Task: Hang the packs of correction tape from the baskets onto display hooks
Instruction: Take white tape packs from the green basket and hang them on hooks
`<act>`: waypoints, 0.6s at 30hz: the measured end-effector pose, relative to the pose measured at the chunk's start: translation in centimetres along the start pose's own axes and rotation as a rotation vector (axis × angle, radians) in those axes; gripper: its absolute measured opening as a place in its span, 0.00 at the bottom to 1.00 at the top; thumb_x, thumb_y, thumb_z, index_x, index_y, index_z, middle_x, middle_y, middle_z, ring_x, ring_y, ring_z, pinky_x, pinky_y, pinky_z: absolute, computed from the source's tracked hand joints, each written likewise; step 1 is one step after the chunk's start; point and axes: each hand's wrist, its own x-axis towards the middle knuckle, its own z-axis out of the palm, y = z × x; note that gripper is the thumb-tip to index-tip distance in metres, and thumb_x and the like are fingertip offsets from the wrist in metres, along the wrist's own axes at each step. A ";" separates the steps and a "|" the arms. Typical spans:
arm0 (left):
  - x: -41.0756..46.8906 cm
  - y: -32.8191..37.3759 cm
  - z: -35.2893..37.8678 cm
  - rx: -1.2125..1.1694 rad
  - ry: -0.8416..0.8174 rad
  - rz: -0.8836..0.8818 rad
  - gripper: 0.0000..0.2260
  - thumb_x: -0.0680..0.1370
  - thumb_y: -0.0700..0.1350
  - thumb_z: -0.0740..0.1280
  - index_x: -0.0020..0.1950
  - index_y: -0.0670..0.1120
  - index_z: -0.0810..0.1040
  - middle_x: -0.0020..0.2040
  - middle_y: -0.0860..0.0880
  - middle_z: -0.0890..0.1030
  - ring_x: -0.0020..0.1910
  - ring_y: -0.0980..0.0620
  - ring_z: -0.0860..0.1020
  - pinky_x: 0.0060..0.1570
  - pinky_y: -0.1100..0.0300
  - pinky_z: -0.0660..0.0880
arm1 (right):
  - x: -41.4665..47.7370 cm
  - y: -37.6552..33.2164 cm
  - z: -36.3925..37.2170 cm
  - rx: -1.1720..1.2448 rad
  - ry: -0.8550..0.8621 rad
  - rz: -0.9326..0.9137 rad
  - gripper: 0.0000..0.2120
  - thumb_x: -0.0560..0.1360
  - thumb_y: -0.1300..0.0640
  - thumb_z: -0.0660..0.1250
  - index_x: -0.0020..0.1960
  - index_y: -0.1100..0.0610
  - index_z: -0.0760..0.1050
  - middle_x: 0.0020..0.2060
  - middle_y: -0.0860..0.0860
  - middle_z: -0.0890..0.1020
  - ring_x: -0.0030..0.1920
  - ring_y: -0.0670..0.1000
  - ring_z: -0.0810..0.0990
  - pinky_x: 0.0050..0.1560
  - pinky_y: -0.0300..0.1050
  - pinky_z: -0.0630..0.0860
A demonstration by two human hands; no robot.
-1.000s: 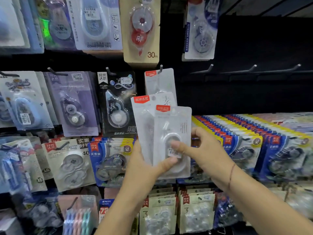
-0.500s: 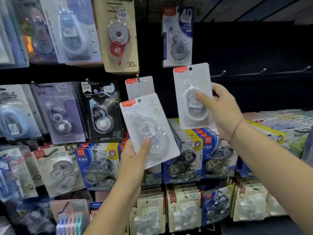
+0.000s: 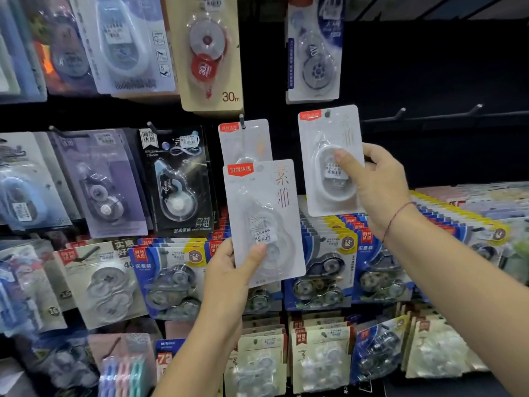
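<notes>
Stationery packs crowd a black display wall (image 3: pixel 429 67): a tan card marked 30m (image 3: pixel 210 53) up top, a black pack (image 3: pixel 177 181) mid-row, blue twin packs (image 3: pixel 169 279) below, and possibly pastel pens (image 3: pixel 123 373), blurred, at lower left.

Both forearms bare to frame edge; L hand (image 3: pixel 229 270) & R hand (image 3: pixel 378 181) bare too. Thin dark-red string bracelet (image 3: pixel 396 217) round R wrist, single strand.
</notes>
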 end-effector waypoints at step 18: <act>5.1 0.9 -0.5 -0.234 -0.014 0.123 0.17 0.72 0.47 0.68 0.61 0.47 0.78 0.54 0.50 0.86 0.48 0.54 0.85 0.40 0.65 0.80 | 12.7 10.8 6.4 -0.112 -0.102 0.222 0.20 0.79 0.50 0.65 0.68 0.57 0.72 0.57 0.53 0.80 0.52 0.51 0.80 0.52 0.43 0.77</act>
